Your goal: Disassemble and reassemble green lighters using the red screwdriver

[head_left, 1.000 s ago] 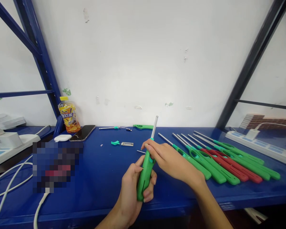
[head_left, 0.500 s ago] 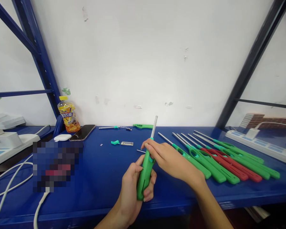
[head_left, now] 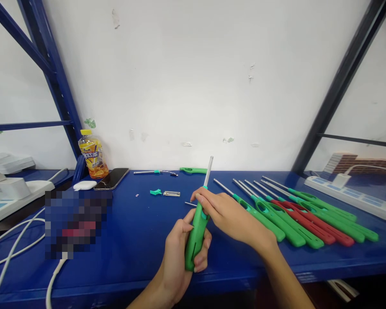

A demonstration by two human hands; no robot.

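Note:
A green long-neck lighter [head_left: 196,235] stands tilted in front of me, its metal tube pointing up and away. My left hand [head_left: 177,246] wraps round the lower handle. Higher up, near the base of the tube, my right hand [head_left: 223,210] grips the same lighter, with its fingers over the trigger area. On the blue table behind lie a teal trigger piece [head_left: 155,192] and a small clear fuel tank [head_left: 171,194]. A thin metal rod [head_left: 189,203] is partly hidden by my right hand. Farther back are a metal tube with wire [head_left: 148,172] and a green casing half [head_left: 193,170].
Several green lighters [head_left: 263,221] and red lighters [head_left: 318,227] lie in a row on the right, before a white power strip [head_left: 357,197]. At left are a phone [head_left: 112,178], a white earphone case [head_left: 85,185], a drink bottle [head_left: 93,156] and white cables [head_left: 11,249].

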